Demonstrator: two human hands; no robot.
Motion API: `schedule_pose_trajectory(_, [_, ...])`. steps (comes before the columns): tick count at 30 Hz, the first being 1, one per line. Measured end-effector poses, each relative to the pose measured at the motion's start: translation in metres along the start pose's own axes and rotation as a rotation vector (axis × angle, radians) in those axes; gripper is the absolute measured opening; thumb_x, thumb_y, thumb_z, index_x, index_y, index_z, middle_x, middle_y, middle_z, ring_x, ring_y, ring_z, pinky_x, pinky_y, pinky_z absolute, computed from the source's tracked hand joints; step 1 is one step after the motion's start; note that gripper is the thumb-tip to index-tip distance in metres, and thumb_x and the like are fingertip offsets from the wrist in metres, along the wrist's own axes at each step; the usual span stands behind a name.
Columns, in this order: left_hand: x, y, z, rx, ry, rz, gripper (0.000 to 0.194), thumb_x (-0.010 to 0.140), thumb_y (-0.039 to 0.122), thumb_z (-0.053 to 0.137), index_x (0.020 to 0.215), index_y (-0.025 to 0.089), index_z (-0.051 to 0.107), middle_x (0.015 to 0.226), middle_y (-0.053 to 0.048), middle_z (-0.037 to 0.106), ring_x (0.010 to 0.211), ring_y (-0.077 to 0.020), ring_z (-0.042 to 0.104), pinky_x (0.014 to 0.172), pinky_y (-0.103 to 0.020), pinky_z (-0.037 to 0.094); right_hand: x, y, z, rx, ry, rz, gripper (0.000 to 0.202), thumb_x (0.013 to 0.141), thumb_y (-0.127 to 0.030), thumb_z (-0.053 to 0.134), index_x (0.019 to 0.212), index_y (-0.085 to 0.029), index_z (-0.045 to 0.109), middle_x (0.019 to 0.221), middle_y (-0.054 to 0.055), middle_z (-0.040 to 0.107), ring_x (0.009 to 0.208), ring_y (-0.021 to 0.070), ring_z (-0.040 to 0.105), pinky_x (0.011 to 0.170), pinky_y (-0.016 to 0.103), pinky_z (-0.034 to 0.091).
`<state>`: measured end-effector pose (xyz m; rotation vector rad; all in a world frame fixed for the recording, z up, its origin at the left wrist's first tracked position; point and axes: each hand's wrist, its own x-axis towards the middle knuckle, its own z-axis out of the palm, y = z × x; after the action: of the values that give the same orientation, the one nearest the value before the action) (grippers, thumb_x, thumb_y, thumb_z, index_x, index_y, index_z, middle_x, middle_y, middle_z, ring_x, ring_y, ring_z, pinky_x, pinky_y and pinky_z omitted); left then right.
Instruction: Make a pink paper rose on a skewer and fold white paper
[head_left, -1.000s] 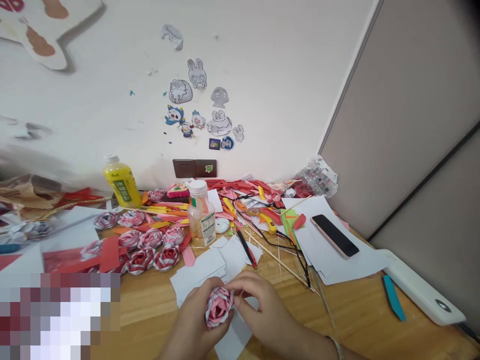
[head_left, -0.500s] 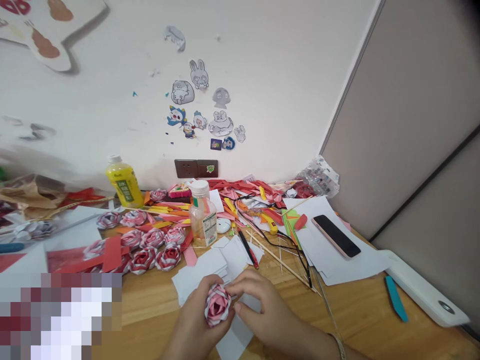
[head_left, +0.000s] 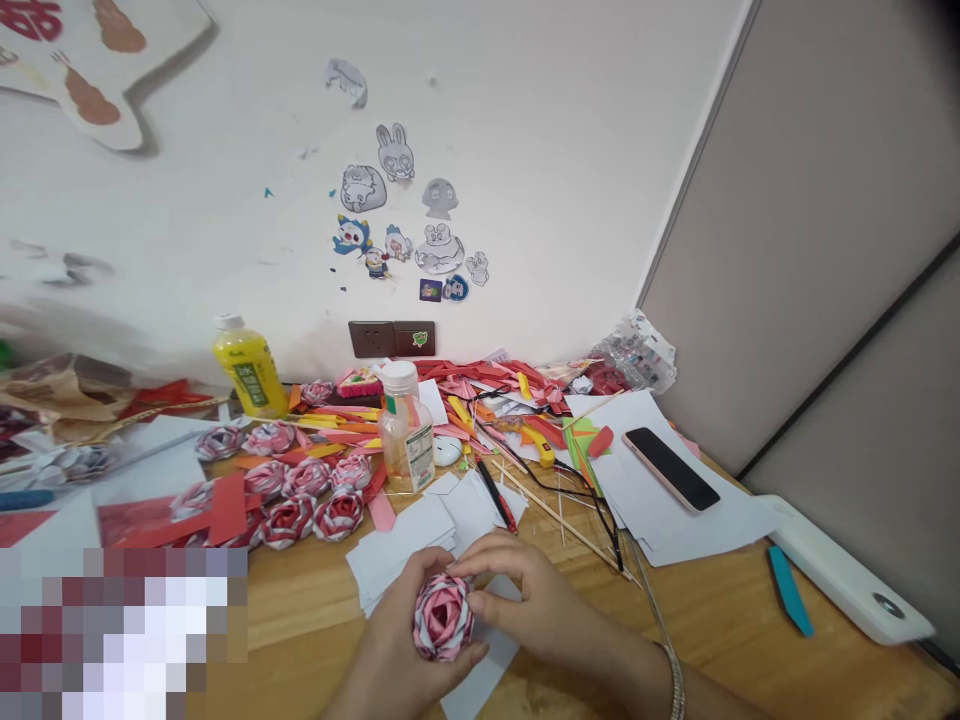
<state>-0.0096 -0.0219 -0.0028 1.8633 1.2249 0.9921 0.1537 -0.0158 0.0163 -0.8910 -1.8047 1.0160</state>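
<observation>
Clearly, the left hand (head_left: 397, 645) has fingers clamped round the upturned paper rose (head_left: 442, 617), its right edge meeting the right hand (head_left: 541, 605), fingers parted.

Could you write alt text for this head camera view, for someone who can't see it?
Two bare hands, left and right, hold a pink-and-white paper rose above a wooden table. Behind are white paper sheets, more paper roses, colourful strips and two bottles; a phone lies to the right.
</observation>
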Motion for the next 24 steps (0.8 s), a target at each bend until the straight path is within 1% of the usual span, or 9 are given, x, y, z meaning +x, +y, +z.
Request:
schedule_pose_trajectory(3, [0.001, 0.002, -0.001, 0.057, -0.044, 0.023, 0.039, 0.062, 0.019, 0.061, 0.099, 0.02, 0.049, 0.089, -0.004, 0.066, 0.078, -0.0197, 0.064, 0.068, -0.029, 0.052, 0.0, 0.004, 0.001, -0.003, 0.059, 0.036, 0.019, 0.073, -0.02, 0.061, 0.091, -0.02, 0.067, 0.092, 0.005, 0.064, 0.091, 0.0181, 0.056, 0.085, 0.032, 0.04])
schedule_pose_trajectory(6, [0.001, 0.0, -0.001, 0.14, 0.0, 0.031, 0.029, 0.065, 0.023, 0.061, 0.092, 0.02, 0.054, 0.083, -0.003, 0.067, 0.073, -0.0193, 0.065, 0.065, -0.029, 0.053, 0.001, 0.012, 0.001, 0.063, 0.213, 0.238, 0.017, 0.073, -0.023, 0.059, 0.088, -0.016, 0.064, 0.089, 0.006, 0.063, 0.084, 0.0176, 0.057, 0.077, 0.031, 0.043])
schedule_pose_trajectory(7, [0.0, -0.001, -0.001, 0.153, 0.024, 0.034, 0.026, 0.064, 0.023, 0.061, 0.09, 0.021, 0.055, 0.08, -0.002, 0.067, 0.07, -0.0189, 0.064, 0.064, -0.028, 0.053, 0.002, 0.016, 0.002, 0.115, 0.234, 0.313, 0.019, 0.073, -0.026, 0.06, 0.088, -0.015, 0.062, 0.087, 0.006, 0.063, 0.081, 0.0173, 0.058, 0.074, 0.031, 0.044])
schedule_pose_trajectory(9, [-0.001, -0.003, 0.0, 0.142, 0.071, 0.049, 0.023, 0.064, 0.021, 0.061, 0.086, 0.021, 0.056, 0.076, 0.0, 0.067, 0.067, -0.018, 0.064, 0.062, -0.027, 0.053, 0.003, 0.02, 0.003, 0.246, 0.189, 0.413, 0.024, 0.07, -0.032, 0.064, 0.083, -0.013, 0.06, 0.079, 0.005, 0.063, 0.073, 0.0166, 0.059, 0.069, 0.029, 0.044])
schedule_pose_trajectory(11, [-0.002, -0.002, 0.002, 0.108, 0.104, 0.071, 0.021, 0.064, 0.019, 0.06, 0.085, 0.022, 0.057, 0.075, 0.0, 0.067, 0.066, -0.0172, 0.064, 0.062, -0.026, 0.053, 0.003, 0.022, 0.005, 0.373, 0.128, 0.459, 0.029, 0.066, -0.038, 0.067, 0.076, -0.012, 0.058, 0.071, 0.003, 0.062, 0.066, 0.0151, 0.058, 0.064, 0.028, 0.043])
schedule_pose_trajectory(14, [-0.003, 0.001, 0.003, 0.087, 0.075, 0.129, 0.024, 0.062, 0.017, 0.06, 0.085, 0.022, 0.058, 0.077, 0.0, 0.067, 0.069, -0.0174, 0.064, 0.063, -0.026, 0.052, 0.003, 0.022, 0.007, 0.452, 0.141, 0.478, 0.034, 0.06, -0.04, 0.072, 0.074, -0.013, 0.056, 0.066, 0.001, 0.06, 0.06, 0.0131, 0.057, 0.059, 0.025, 0.042])
schedule_pose_trajectory(18, [-0.003, 0.004, 0.005, 0.04, 0.067, 0.207, 0.025, 0.062, 0.017, 0.059, 0.087, 0.023, 0.059, 0.085, -0.003, 0.066, 0.08, -0.0195, 0.062, 0.07, -0.028, 0.051, 0.001, 0.024, 0.005, 0.364, 0.158, 0.424, 0.027, 0.062, -0.032, 0.07, 0.075, -0.014, 0.056, 0.066, -0.001, 0.059, 0.062, 0.0129, 0.057, 0.059, 0.024, 0.041])
schedule_pose_trajectory(21, [-0.003, 0.003, 0.006, -0.003, 0.108, 0.204, 0.027, 0.062, 0.018, 0.059, 0.089, 0.023, 0.059, 0.091, -0.005, 0.065, 0.088, -0.0217, 0.061, 0.075, -0.03, 0.05, 0.001, 0.026, 0.003, 0.234, 0.135, 0.355, 0.017, 0.067, -0.026, 0.066, 0.075, -0.015, 0.056, 0.069, 0.0, 0.059, 0.066, 0.014, 0.058, 0.061, 0.024, 0.042])
schedule_pose_trajectory(24, [-0.001, 0.0, 0.004, 0.005, 0.085, 0.184, 0.028, 0.062, 0.016, 0.059, 0.09, 0.023, 0.057, 0.088, -0.003, 0.065, 0.084, -0.0201, 0.062, 0.071, -0.028, 0.051, 0.002, 0.025, 0.002, 0.213, 0.113, 0.339, 0.013, 0.067, -0.024, 0.064, 0.068, -0.015, 0.054, 0.07, 0.0, 0.059, 0.067, 0.0137, 0.057, 0.06, 0.023, 0.042])
